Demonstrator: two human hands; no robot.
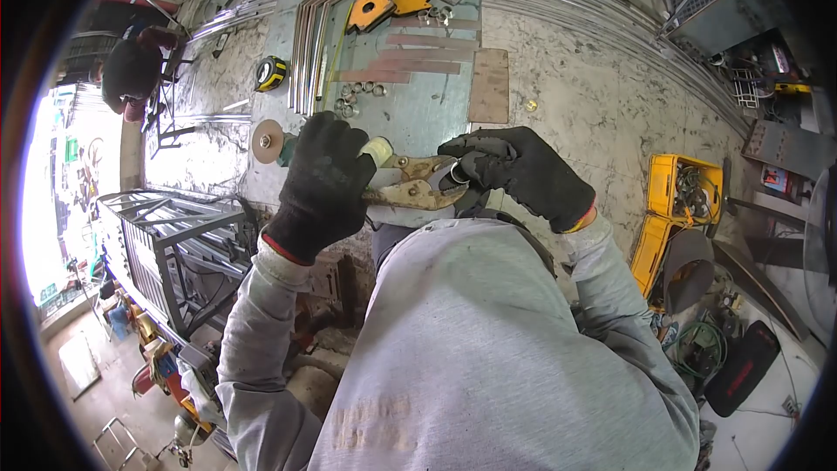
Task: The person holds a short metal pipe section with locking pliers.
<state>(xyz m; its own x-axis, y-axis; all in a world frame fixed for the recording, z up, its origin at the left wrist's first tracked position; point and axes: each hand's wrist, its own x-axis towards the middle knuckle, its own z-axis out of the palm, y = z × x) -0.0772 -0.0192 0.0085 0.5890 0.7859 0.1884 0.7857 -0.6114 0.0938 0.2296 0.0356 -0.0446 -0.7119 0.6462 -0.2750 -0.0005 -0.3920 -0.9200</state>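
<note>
Both my hands wear dark work gloves. My left hand (323, 176) is wrapped round the handles of worn locking pliers (417, 194), close in front of my body. The jaws point to the right. At the jaw end, my right hand (527, 173) pinches a small shiny metal ring (458, 174); whether the jaws grip it cannot be made out. Beyond my hands, several similar small metal rings (349, 107) lie on the work surface. An abrasive disc (267, 141) on a tool stands just left of my left hand, which partly hides the tool.
Bent metal tubes (307, 57), orange welding magnets (373, 10), flat metal strips (427, 54) and a brown plate (489, 85) lie ahead. A tape measure (270, 74) sits left. Yellow crates (660, 201) stand right, a metal frame (174, 240) left. Another person (132, 70) is far left.
</note>
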